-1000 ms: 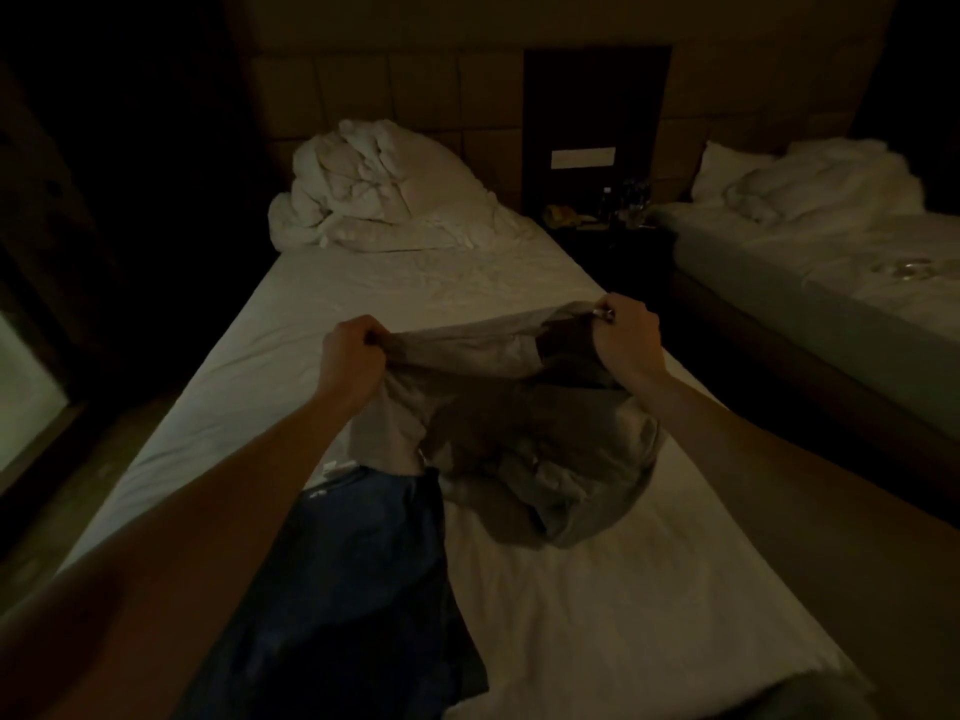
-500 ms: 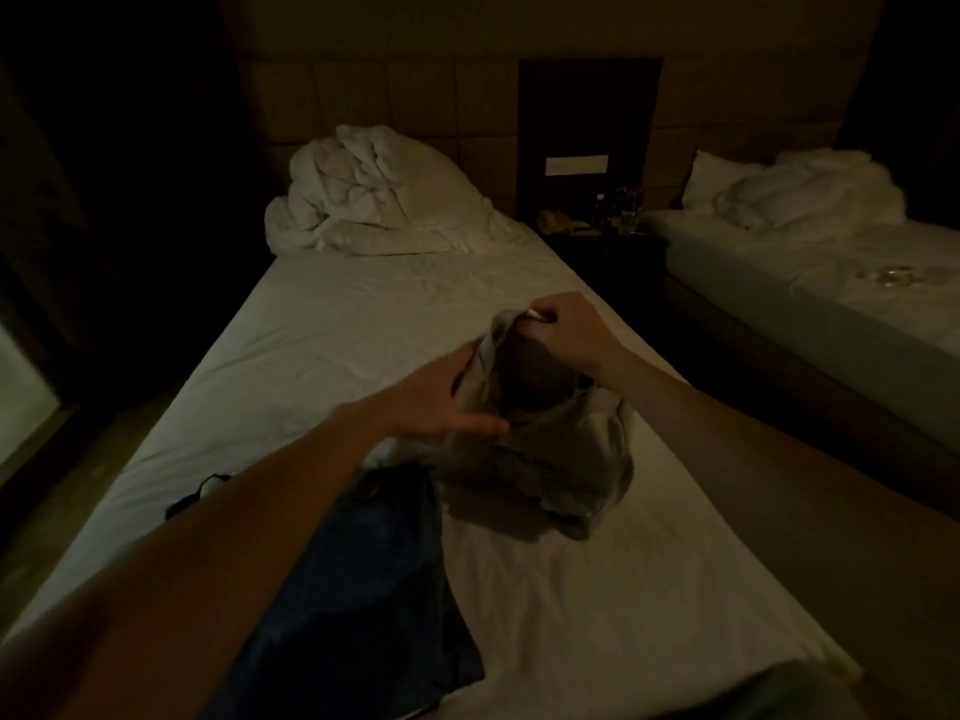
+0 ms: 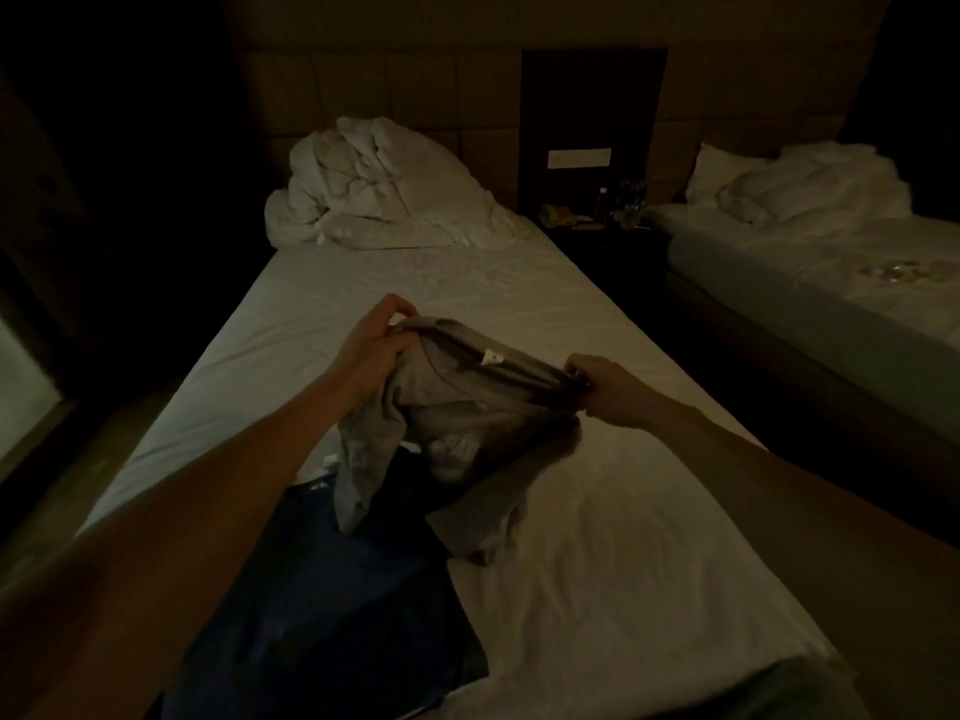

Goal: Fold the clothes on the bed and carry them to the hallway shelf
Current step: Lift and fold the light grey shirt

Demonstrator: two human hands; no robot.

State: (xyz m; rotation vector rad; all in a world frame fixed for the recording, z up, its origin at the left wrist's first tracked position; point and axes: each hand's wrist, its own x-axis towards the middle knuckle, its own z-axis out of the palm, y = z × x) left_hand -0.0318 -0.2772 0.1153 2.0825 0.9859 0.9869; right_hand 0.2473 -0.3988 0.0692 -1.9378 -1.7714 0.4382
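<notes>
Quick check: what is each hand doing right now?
Left hand: closed, holding the grey shirt by its top edge.
Right hand: closed, pinching the same shirt edge.

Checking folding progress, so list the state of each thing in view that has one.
grey garment: unfolded, held up by both hands
left hand: gripping its edge
right hand: pinching its edge
dark blue garment: lying flat on bed
white duvet: bunched

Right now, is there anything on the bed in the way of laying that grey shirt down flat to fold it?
Partly. The left hand and right hand grip the grey shirt, whose lower part hangs over the dark blue garment. The white sheet to its right looks bare.
</notes>
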